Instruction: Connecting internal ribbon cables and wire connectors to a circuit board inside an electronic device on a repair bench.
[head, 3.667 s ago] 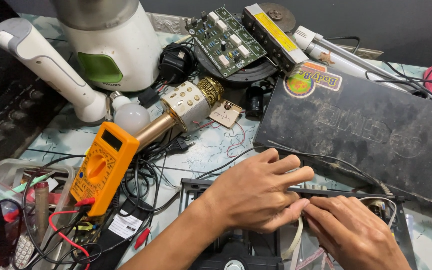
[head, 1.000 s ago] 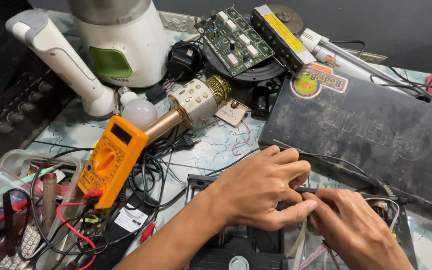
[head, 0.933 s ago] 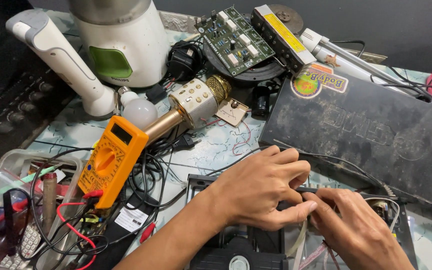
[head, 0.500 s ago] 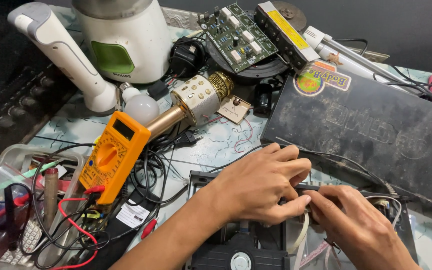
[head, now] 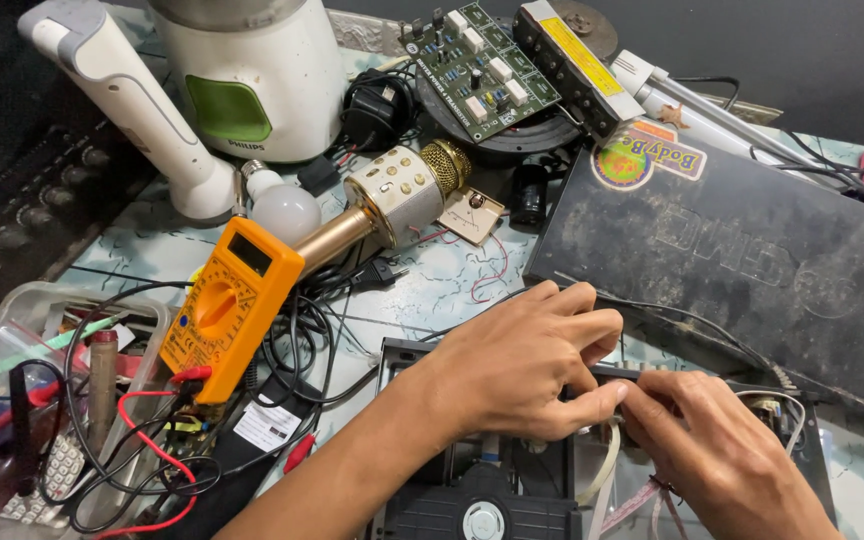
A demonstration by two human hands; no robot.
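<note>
An open black disc drive (head: 422, 500) lies at the near edge of the table, its round spindle hub (head: 483, 521) showing. My left hand (head: 522, 365) reaches over it from the lower left with fingers curled down and the thumb pressed toward my right hand. My right hand (head: 722, 455) comes in from the lower right, its fingertips meeting the left thumb. Both pinch the top end of a white ribbon cable (head: 604, 470) that loops down into the drive. The pinched spot itself is hidden by the fingers.
A dusty black player lid (head: 752, 250) lies behind the hands, with a thin black wire over it. At left are an orange multimeter (head: 227, 310) with red and black leads, a gold microphone (head: 392, 195), a white bulb (head: 285, 212), a white blender (head: 252, 70) and a green circuit board (head: 477, 65).
Both hands stay over the drive's rear edge. My right fingertips have closed in against the left thumb. The view has shifted slightly.
</note>
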